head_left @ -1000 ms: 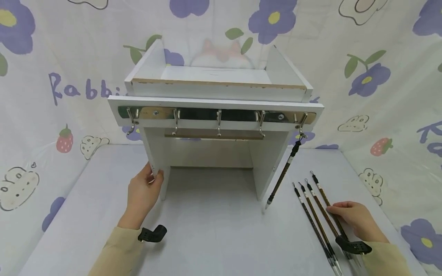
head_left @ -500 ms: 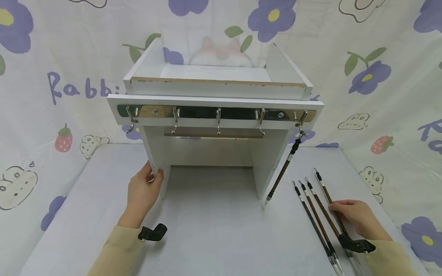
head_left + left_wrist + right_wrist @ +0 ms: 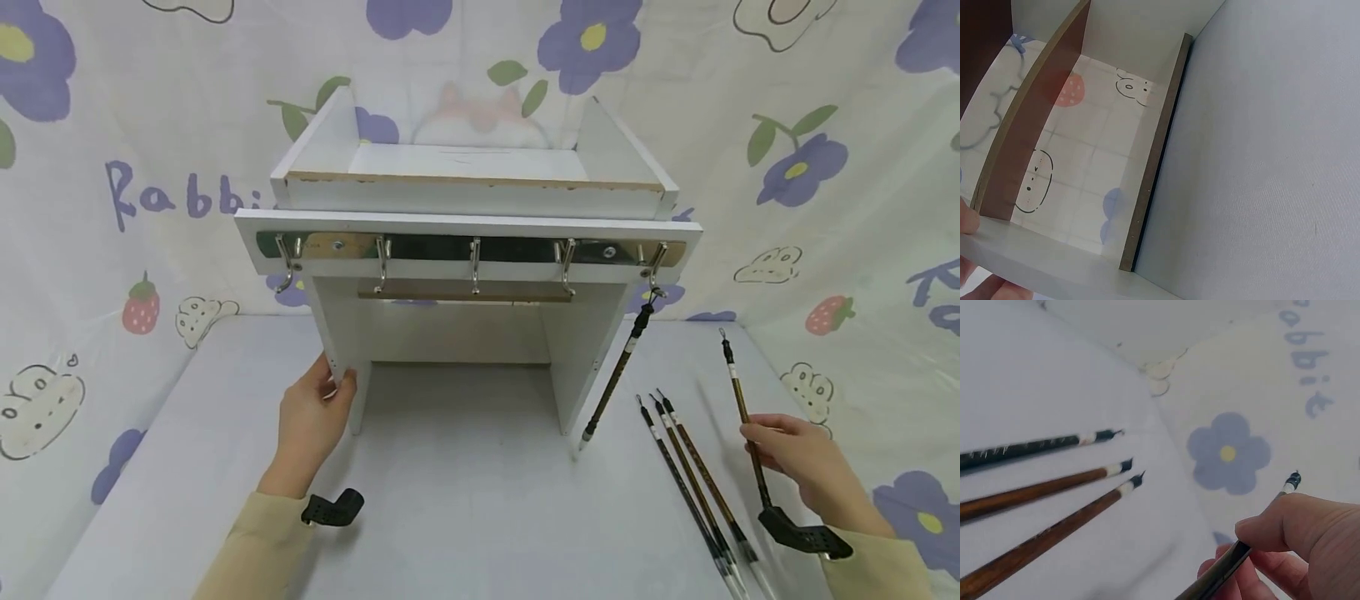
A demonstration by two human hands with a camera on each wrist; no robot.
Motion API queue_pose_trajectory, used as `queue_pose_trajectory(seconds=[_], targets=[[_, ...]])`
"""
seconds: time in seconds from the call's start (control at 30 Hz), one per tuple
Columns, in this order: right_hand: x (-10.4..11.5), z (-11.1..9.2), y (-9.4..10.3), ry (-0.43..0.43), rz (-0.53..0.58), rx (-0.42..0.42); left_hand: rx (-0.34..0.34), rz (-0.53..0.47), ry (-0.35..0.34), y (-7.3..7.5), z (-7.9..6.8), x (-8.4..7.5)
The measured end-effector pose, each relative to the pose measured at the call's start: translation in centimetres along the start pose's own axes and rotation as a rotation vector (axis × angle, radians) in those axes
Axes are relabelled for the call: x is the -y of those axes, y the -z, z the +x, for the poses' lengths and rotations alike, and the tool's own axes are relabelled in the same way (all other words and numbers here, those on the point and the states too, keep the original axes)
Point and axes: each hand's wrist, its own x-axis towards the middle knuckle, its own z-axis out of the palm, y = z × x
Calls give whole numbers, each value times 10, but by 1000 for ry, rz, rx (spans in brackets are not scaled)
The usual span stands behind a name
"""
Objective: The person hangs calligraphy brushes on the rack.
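Observation:
A white shelf unit stands on the table, with a metal hook rail along its front. My left hand grips the front edge of its left side panel. From the rightmost hook hangs a writing brush by its loop, slanting down to the left. My right hand pinches another brush between thumb and fingers, loop end up and raised off the table. In the right wrist view its lower end runs out of frame. Several more brushes lie side by side left of that hand.
Behind the table hangs a patterned cloth with flowers and rabbits. The other hooks carry nothing. The white tabletop spreads in front of the shelf. Each wrist wears a black camera mount.
My right hand has lifted the rightmost brush off the table and carried it up and to the right, away from the others. My left hand has stayed on the panel.

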Motion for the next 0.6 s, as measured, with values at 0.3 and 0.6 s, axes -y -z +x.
queue_pose_trajectory(seconds=[0.3,0.6], targets=[[31,-23,-11,168,80,-143,-2,-5,-22,1,2,-2],[57,-41,-28,332,318,-224,3,-9,1,0,-1,-1]])
